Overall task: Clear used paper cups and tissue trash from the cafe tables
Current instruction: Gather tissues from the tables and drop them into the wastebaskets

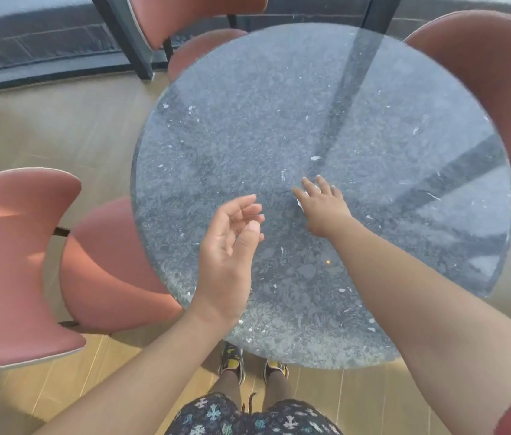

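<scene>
A round grey speckled stone table (pixel 279 120) fills the middle of the view. My right hand (pixel 323 205) lies palm down near the table's centre, fingers spread over a small white scrap of tissue (pixel 300 203) that peeks out at its left edge. Most of the scrap is hidden under the hand. My left hand (pixel 232 243) hovers over the table's near left part, palm turned up and inward, fingers relaxed and holding nothing. No paper cup shows on the table.
Pink upholstered chairs stand around the table: one at the left (pixel 21 262), one at the back (pixel 185 17), one at the right (pixel 493 76). Wooden floor (pixel 43 127) lies to the left. A dark window frame (pixel 131 48) runs behind.
</scene>
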